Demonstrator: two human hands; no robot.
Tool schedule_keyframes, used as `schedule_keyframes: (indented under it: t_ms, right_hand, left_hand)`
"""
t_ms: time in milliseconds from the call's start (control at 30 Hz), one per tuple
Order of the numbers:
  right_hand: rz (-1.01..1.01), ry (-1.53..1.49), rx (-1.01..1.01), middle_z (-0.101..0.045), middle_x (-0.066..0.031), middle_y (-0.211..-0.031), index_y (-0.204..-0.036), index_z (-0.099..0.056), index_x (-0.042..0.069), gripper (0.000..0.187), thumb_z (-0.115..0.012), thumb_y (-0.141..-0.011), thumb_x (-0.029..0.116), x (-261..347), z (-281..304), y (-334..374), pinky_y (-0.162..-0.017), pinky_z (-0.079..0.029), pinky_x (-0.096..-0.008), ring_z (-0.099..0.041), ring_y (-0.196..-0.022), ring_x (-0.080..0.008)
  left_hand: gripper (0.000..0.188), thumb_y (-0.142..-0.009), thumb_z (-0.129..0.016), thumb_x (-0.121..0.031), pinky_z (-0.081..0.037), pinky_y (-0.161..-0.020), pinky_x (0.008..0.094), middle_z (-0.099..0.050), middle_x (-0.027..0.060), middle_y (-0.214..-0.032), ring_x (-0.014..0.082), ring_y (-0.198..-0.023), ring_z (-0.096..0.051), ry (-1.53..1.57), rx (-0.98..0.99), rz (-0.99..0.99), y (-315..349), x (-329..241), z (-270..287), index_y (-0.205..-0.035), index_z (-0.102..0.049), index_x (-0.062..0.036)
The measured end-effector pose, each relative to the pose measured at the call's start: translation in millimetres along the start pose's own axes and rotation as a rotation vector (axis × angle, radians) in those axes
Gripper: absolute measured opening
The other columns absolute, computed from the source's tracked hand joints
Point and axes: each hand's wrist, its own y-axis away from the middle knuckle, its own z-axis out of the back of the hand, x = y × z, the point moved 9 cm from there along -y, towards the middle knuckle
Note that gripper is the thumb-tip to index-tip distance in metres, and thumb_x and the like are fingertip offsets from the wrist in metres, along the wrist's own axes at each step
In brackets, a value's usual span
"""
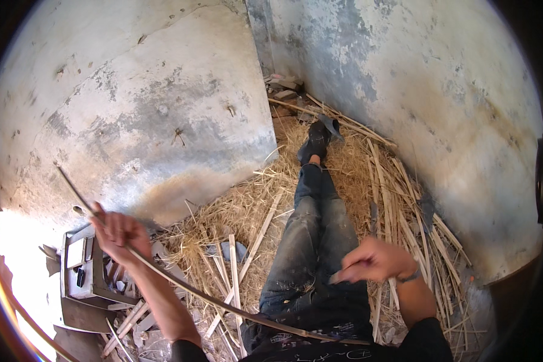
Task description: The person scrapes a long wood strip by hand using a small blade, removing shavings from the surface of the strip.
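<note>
Left fingers (119,228) grip a strip (241,314), right fingers (361,259) a tool (335,278); shavings (238,208) litter the floor (480,303) below stained walls (187,72).

No word or number legible. Only lettering: a line of white, handwriting-style script (338,354) across the black fabric shirt (264,349), below the right hand's fingers (359,265) at the lower picture edge, too small and blurred to read. Smaller whitish print marks (282,338) on same shirt, below and left of those fingers, equally unreadable.
</note>
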Motion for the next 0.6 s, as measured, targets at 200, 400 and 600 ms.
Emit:
schedule_keyframes:
  t_ms: [200,400,600]
  right_hand:
    - [-0.118,0.271,-0.023,-0.060,-0.0061,-0.061,-0.087,-0.075,0.006,0.041,-0.064,-0.102,0.042,-32.5,-46.4,-16.4,-0.051,-0.037,-0.0369,-0.049,-0.049,-0.0182]
    - [-0.014,-0.168,-0.302,-0.062,-0.0087,-0.065,-0.103,-0.075,0.006,0.033,-0.064,-0.103,0.037,-43.8,-57.2,-28.4,-0.055,-0.042,-0.0346,-0.054,-0.055,-0.0179]
    - [-0.031,0.032,-0.347,-0.066,-0.0076,-0.069,-0.105,-0.073,0.006,0.027,-0.067,-0.102,0.032,-53.5,-49.4,-28.1,-0.056,-0.043,-0.0319,-0.054,-0.058,-0.0141]
  left_hand:
    - [0.024,-0.112,-0.045,-0.024,-0.026,-0.046,0.0215,-0.046,-0.0061,-0.065,0.0034,-0.048,-0.039,0.238,-0.362,0.077,41.2,26.0,81.9,-0.102,-0.058,-0.0065]
    - [0.028,-0.112,-0.044,-0.034,-0.035,-0.046,0.0174,-0.056,0.0009,-0.082,0.0063,-0.055,-0.052,0.146,-0.134,0.408,90.2,84.1,10.0,-0.100,-0.054,-0.0108]
    - [0.034,-0.107,-0.053,-0.041,-0.053,-0.073,0.0321,-0.061,0.0145,-0.117,0.0206,-0.087,-0.065,0.070,0.215,0.842,189.4,164.1,-36.7,-0.093,-0.059,-0.0118]
